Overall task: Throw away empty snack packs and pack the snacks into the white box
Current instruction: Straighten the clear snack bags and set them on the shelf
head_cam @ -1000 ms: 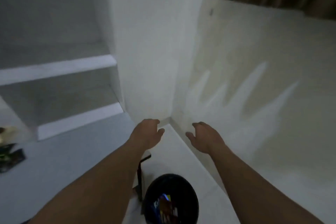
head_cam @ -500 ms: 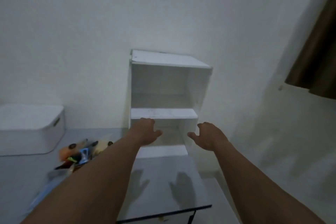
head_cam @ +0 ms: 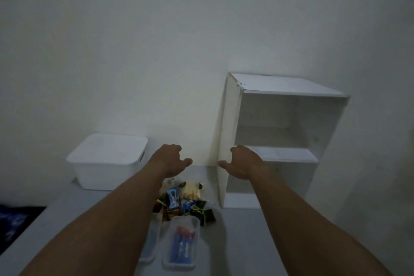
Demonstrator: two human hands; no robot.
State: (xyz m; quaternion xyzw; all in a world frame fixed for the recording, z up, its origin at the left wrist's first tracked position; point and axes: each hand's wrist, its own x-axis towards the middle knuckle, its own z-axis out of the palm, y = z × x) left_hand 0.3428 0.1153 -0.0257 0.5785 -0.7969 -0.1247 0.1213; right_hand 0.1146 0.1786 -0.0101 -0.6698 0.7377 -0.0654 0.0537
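A white box [head_cam: 107, 159] with its lid on stands at the back left of the grey table [head_cam: 242, 242], against the wall. A heap of small snack packs [head_cam: 186, 204] lies in the middle of the table, partly hidden by my left forearm. My left hand [head_cam: 171, 161] hovers above the heap with its fingers apart and nothing in it. My right hand [head_cam: 243, 163] is held level with it, in front of the shelf unit's left edge, also empty with loose fingers.
A white two-tier shelf unit [head_cam: 277, 139] stands at the back right of the table. Two clear plastic trays [head_cam: 181, 244] lie near me, one holding a blue and red pack. Dark patterned fabric [head_cam: 13, 222] shows at the far left below the table.
The view has swung left, from the floor and a black bin, past the shelf, to the table. Both hands stay raised and empty. The white box and the snack heap have come into view.
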